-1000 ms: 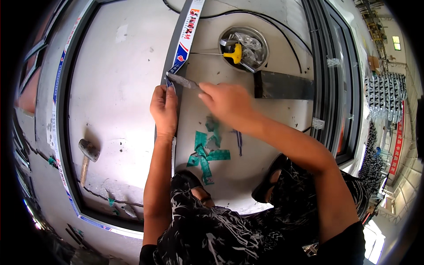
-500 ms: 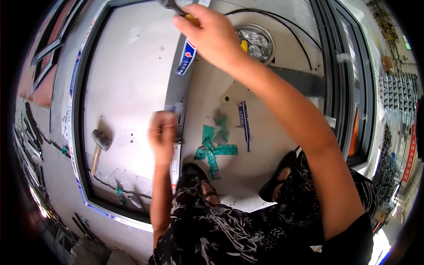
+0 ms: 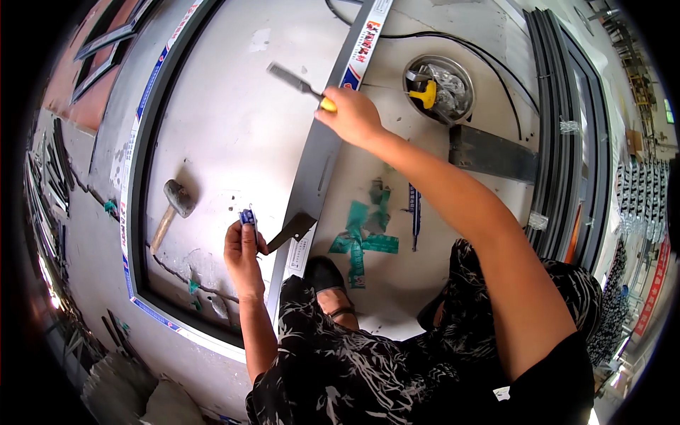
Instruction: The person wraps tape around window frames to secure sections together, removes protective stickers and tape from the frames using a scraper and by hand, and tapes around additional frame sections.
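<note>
Over the grey bar [image 3: 312, 166], my right hand [image 3: 352, 117] is hiding most of the chisel handle [image 3: 328, 104]. Left of the bar, my left hand [image 3: 243, 251] is covering part of the blue film [image 3: 248, 217]; right of it, my forearm [image 3: 453, 190] is hiding a blue strip [image 3: 416, 221] at its top.

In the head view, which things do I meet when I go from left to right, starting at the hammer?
Wooden-handled hammer → left hand → right hand → round metal bowl → dark grey frame profiles

Single head-worn fisheye here, left one of the pair, staring down over the wearer's lap [image 3: 382, 368] at the left hand [image 3: 243, 246], right hand [image 3: 354, 117] and floor [image 3: 237, 142], pretty close, straight edges bowing toward the rim.
</note>
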